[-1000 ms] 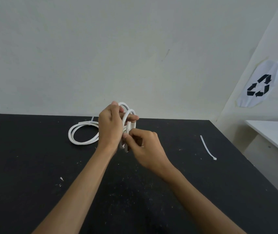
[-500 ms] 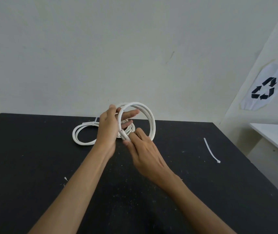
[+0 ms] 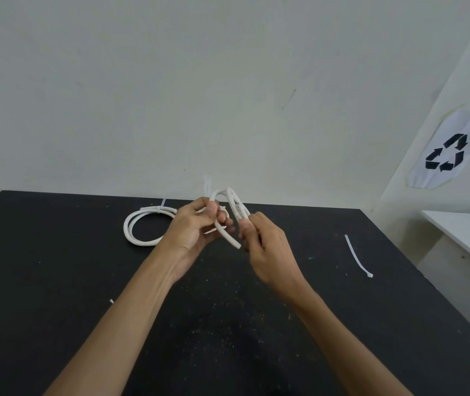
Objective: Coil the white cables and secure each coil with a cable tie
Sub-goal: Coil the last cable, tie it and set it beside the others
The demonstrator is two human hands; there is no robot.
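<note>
Above the counter (image 3: pixel 56 281), cable (image 3: pixel 235 208) held in loops: left hand (image 3: pixel 192 234) gripping one side, right hand (image 3: pixel 268 250) pinching the other. Behind, tied coil (image 3: pixel 142 227); rightward, loose tie (image 3: pixel 358 257).

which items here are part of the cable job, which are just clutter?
Job:
held white cable, gripped by left hand and right hand
tied coil
loose cable tie

Clutter:
recycling sign
white side table
</note>
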